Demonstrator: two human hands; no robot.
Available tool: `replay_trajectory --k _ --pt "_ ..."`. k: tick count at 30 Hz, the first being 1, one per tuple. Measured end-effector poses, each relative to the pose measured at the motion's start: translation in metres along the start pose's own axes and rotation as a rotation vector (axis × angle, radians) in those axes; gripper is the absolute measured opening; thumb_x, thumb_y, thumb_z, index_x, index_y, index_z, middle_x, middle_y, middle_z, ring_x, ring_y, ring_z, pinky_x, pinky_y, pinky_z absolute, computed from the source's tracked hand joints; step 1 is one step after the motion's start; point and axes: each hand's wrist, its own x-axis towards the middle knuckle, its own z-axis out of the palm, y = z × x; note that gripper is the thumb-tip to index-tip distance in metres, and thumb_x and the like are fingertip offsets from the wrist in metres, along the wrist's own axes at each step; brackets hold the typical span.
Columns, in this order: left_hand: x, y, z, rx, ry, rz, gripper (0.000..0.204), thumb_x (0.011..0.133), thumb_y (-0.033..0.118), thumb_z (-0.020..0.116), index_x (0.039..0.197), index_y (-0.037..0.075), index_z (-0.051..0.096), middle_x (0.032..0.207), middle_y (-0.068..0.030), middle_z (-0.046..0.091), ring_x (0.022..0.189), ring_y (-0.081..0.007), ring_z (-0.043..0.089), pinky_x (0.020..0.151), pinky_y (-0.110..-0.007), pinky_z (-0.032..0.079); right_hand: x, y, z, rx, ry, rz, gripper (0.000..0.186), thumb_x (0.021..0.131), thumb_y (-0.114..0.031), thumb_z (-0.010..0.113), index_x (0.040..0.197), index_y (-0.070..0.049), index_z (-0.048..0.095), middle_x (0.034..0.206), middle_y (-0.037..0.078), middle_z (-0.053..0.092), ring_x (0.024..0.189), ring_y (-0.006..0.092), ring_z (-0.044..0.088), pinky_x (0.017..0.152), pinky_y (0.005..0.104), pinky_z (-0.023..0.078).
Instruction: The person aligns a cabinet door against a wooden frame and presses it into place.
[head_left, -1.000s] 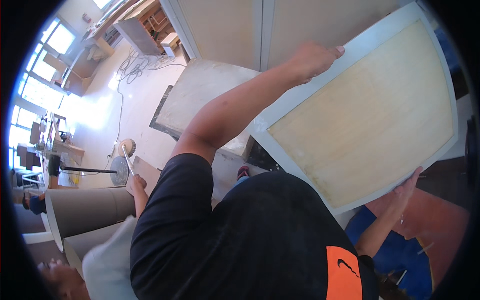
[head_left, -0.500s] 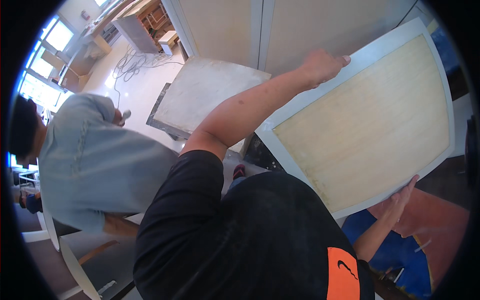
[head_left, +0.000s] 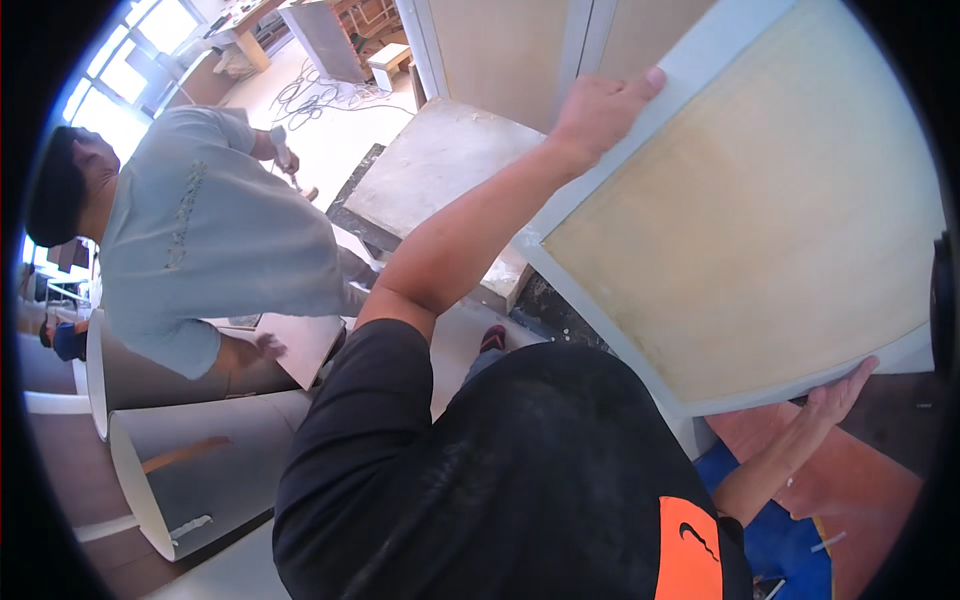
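A large cream panel with a pale grey-white border (head_left: 740,220) fills the right side of the view, tilted. My left hand (head_left: 605,115) grips its upper left edge, the thumb lying along the border. At the lower edge my right hand (head_left: 825,405) supports the panel, fingers stretched along and beneath it. Parts of both hands' grip behind the panel are hidden. Under my left forearm stands a low block with a whitish, worn top (head_left: 440,160), close to the panel's left corner.
A co-worker in a grey shirt (head_left: 220,220) bends at my left, a tool (head_left: 283,152) in one hand. Large curved grey pieces (head_left: 220,460) lie beside them. Tall framed panels (head_left: 500,50) stand ahead. Cables (head_left: 320,100) coil on the floor. Blue and reddish sheets (head_left: 850,470) lie at lower right.
The panel appears higher and closer, both hands still on it. The view has shifted. The co-worker's tool and other hand now show more clearly.
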Motion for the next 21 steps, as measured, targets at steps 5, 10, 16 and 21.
replay_trajectory --k 5,10,16,21 --pt "-0.028 -0.014 -0.054 -0.132 0.172 0.139 0.065 0.097 0.058 0.069 0.069 -0.001 0.069 0.066 0.0010 0.058 0.062 -0.0089 0.050 0.054 -0.032 0.041 0.001 0.019 0.064 0.230 0.013 0.171 0.073 0.105 -0.057 0.056 0.156 -0.006 0.041 0.156 0.011 0.047 0.141 0.0302 0.046 0.118 0.0465 0.039" --pt "-0.052 -0.048 -0.104 -0.119 0.231 0.163 0.062 0.099 0.057 0.068 0.094 -0.004 0.077 0.079 -0.0020 0.068 0.073 -0.0087 0.058 0.066 -0.028 0.049 -0.012 0.074 0.100 0.301 -0.018 0.067 0.078 0.098 -0.063 0.063 0.149 -0.006 0.050 0.150 0.010 0.054 0.138 0.0299 0.049 0.117 0.0508 0.040" --pt "-0.072 -0.076 -0.154 -0.191 0.159 0.084 0.061 0.102 0.055 0.064 0.113 -0.004 0.076 0.099 -0.0048 0.073 0.088 -0.0095 0.064 0.079 -0.025 0.053 0.000 0.094 0.122 0.194 0.035 0.025 0.085 0.093 -0.068 0.066 0.147 -0.005 0.052 0.149 0.011 0.055 0.138 0.0296 0.049 0.119 0.0525 0.037" --pt "-0.073 -0.087 -0.174 -0.137 0.139 0.065 0.063 0.102 0.057 0.063 0.112 -0.004 0.075 0.099 -0.0080 0.075 0.093 -0.0135 0.067 0.083 -0.028 0.054 0.001 0.082 0.154 0.174 0.011 0.062 0.083 0.095 -0.067 0.064 0.147 -0.004 0.050 0.149 0.012 0.054 0.136 0.0318 0.050 0.117 0.0529 0.039"
